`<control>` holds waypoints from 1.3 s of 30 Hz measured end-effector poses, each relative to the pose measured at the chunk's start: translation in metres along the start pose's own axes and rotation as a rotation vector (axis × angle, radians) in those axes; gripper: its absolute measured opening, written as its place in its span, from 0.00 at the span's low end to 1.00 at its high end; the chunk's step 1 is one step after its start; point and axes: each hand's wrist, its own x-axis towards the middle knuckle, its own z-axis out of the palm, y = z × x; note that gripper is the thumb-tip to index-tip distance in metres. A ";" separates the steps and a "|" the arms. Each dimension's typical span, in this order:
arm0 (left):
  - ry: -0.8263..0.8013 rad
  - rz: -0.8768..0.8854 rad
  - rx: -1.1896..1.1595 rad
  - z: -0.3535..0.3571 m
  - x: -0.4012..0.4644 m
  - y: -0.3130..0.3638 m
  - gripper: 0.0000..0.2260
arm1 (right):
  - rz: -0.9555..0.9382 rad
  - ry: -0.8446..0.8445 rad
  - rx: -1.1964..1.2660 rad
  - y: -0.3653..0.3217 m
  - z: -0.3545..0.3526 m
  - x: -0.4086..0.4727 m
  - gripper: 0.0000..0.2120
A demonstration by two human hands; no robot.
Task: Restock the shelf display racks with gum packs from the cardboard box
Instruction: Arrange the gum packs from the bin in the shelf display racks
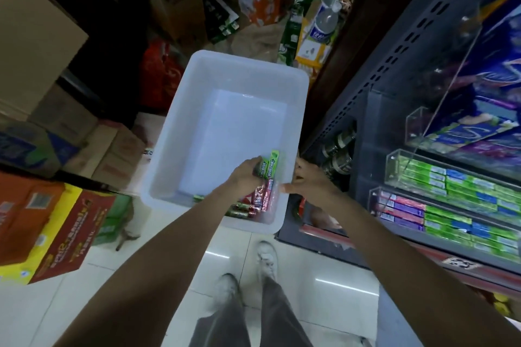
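A green gum pack (270,164) sits in the left hand (245,177), fingers curled round it, just above the near right corner of a white tub (197,87). More packs (260,200) lie in that corner. The right hand (308,182) rests at the tub's right rim, fingers loose, gripping nothing. To the right, clear racks (451,191) hold rows of gum.

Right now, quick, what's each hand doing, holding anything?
Left hand: grips green gum packs over the white plastic bin.
Right hand: at the bin's right rim, fingers curled; whether it grips anything cannot be told.
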 end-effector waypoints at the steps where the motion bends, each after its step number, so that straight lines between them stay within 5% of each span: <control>1: 0.014 -0.018 -0.046 -0.002 0.003 0.002 0.22 | 0.006 -0.006 0.015 0.000 0.000 0.000 0.25; 5: 0.053 -0.072 -0.003 -0.006 0.013 0.008 0.09 | 0.032 -0.028 0.101 0.000 0.000 0.000 0.28; 21: 0.132 0.013 0.099 0.009 0.015 0.013 0.09 | 0.051 0.008 0.052 0.003 0.000 0.001 0.28; 28: 0.293 0.172 -0.233 -0.019 -0.020 0.027 0.09 | -0.054 0.243 -0.181 -0.015 0.010 -0.005 0.33; 34: 0.199 0.330 -0.425 -0.038 -0.081 0.071 0.05 | -0.250 0.356 -0.051 -0.061 0.020 -0.038 0.19; 39: 0.137 0.515 -0.307 -0.037 -0.127 0.125 0.03 | -0.395 0.518 0.088 -0.095 0.002 -0.081 0.08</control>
